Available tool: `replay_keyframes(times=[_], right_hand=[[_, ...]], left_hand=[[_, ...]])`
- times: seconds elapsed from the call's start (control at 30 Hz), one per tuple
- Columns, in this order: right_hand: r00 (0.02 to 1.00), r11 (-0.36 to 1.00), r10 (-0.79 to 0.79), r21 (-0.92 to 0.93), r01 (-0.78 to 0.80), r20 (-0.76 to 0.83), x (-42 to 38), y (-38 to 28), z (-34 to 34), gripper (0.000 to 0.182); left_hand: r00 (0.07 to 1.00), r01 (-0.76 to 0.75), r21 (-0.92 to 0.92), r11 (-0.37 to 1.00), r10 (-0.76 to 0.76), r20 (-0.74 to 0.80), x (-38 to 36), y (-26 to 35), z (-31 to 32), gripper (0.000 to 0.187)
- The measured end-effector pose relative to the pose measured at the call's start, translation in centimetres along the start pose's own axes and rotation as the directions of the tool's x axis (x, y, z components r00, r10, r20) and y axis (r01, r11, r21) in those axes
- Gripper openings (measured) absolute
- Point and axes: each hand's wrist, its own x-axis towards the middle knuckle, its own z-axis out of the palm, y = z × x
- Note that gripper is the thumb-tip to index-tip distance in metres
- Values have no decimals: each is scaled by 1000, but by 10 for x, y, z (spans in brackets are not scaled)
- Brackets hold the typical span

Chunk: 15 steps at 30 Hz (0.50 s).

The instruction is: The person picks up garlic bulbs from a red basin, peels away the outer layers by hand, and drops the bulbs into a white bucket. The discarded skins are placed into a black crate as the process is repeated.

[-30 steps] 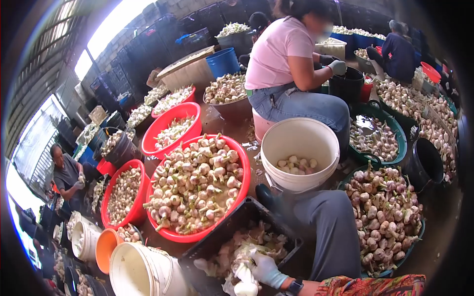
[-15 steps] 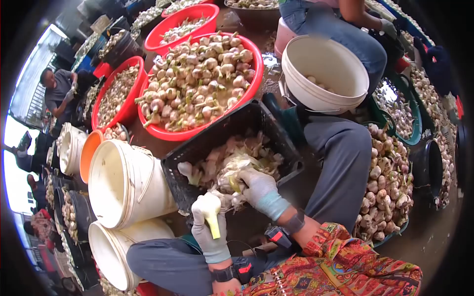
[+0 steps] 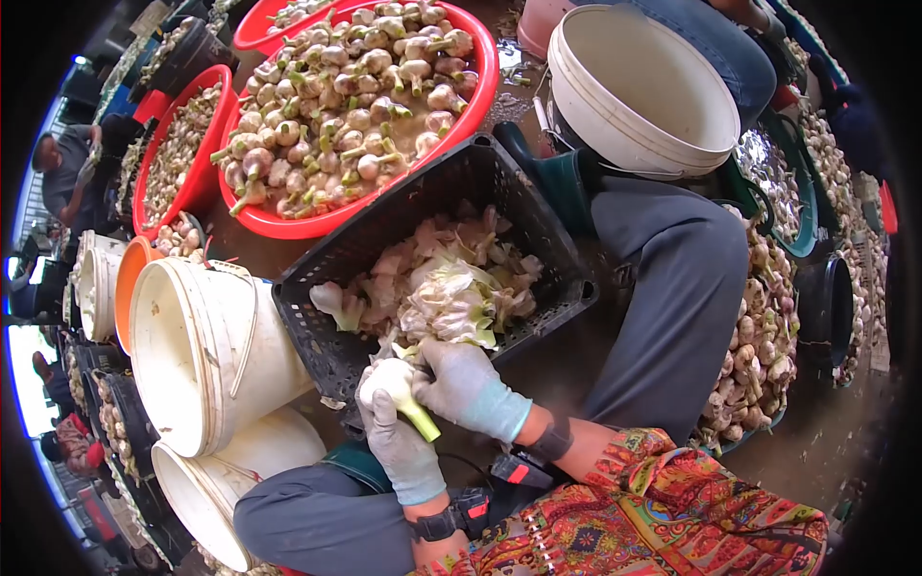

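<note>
A white garlic bulb (image 3: pixel 392 382) with a green stem pointing down to the right is held in my gloved left hand (image 3: pixel 399 446), whose fingers wrap round it. My gloved right hand (image 3: pixel 471 389) is beside the bulb, its fingers bent together against the bulb's upper right side; what its fingertips pinch is too small to make out. Both hands are at the near edge of a black perforated crate (image 3: pixel 567 309). Peeled garlic skins (image 3: pixel 447 298) lie heaped inside the crate, with another stemmed bulb (image 3: pixel 331 302) at their left.
Behind the crate stands a red basin (image 3: pixel 490 72) full of garlic. White buckets (image 3: pixel 279 346) lie tilted at the left, and an upright white bucket (image 3: pixel 643 86) is at the upper right. More garlic (image 3: pixel 754 355) is piled at the right. Other people sit at the edges.
My right hand has moved from the heap of skins down and left to the bulb in my left hand. The view has shifted, and the crate appears larger.
</note>
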Motion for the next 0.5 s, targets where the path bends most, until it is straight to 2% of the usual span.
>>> replay_keyframes(times=[0.07, 0.1, 0.13, 0.17, 0.2, 0.27, 0.3, 0.33, 0.4, 0.43, 0.5], right_hand=[[996, 984, 83, 159, -78, -26, 9, 8, 1, 26], [988, 954, 152, 262, -146, -2, 14, 9, -4, 27], [988, 966, 155, 209, -151, -1, 15, 10, -12, 28], [994, 984, 106, 146, -99, -41, 12, 7, -15, 23], [996, 996, 54, 74, -48, -76, 11, 6, -17, 20], [991, 993, -89, -80, 82, -101, 7, 10, -8, 19], [991, 986, -96, -142, 83, -88, 5, 11, -3, 20], [994, 986, -89, -148, 78, -67, 4, 13, -1, 20], [999, 986, 15, -166, -20, -28, 11, 14, -1, 25], [998, 987, 50, -152, -56, -46, 17, 13, -8, 24], [978, 986, 97, -114, -119, -184, 34, 34, -11, 25]], left_hand=[[999, 0, -15, 1000, 1, 52, 4, -2, -7, 44], [990, 133, -39, 990, -131, 55, 5, 0, -6, 44], [964, 263, -62, 963, -259, 62, 6, 1, -6, 44], [967, 253, 78, 964, -253, -11, 4, -2, -9, 44], [967, 255, 67, 965, -255, -11, 3, 2, -4, 44], [943, 330, 330, 884, -321, -83, -5, 14, 9, 42], [974, 226, 478, 849, -202, -101, 1, 5, 4, 41], [971, 239, 447, 862, -212, -111, -1, 2, -2, 41], [947, 318, 257, 913, -319, -39, -3, 8, -11, 40], [947, 318, 259, 912, -319, -39, -3, 12, -11, 40], [890, 455, -32, 890, -456, -22, -4, 20, -11, 39]])
